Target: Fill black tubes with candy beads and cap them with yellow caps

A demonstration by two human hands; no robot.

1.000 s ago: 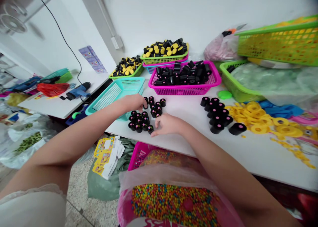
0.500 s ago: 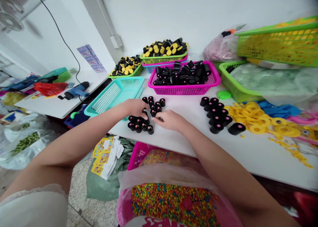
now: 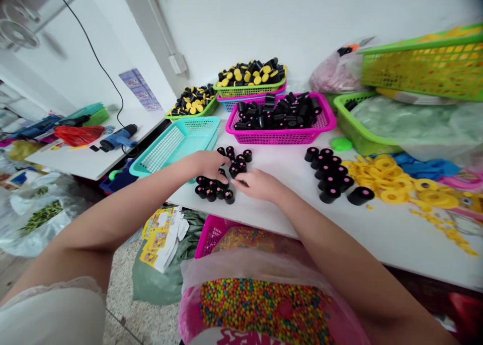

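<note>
Blk cylinders [image 3: 229,196] on white table [image 3: 381,239]: my L hand [image 3: 209,166] cupped over pile, R hand [image 3: 258,184] fingertips on them, grip unclear both, teal basket [image 3: 177,146] just beside.

two hands [image 3: 208,166] [image 3: 258,184], one teal basket [image 3: 162,154]

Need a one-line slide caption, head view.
Head view: left hand and right hand among small black pink-topped cylinders on a white table, beside a teal basket and a magenta basket of more cylinders.
</note>
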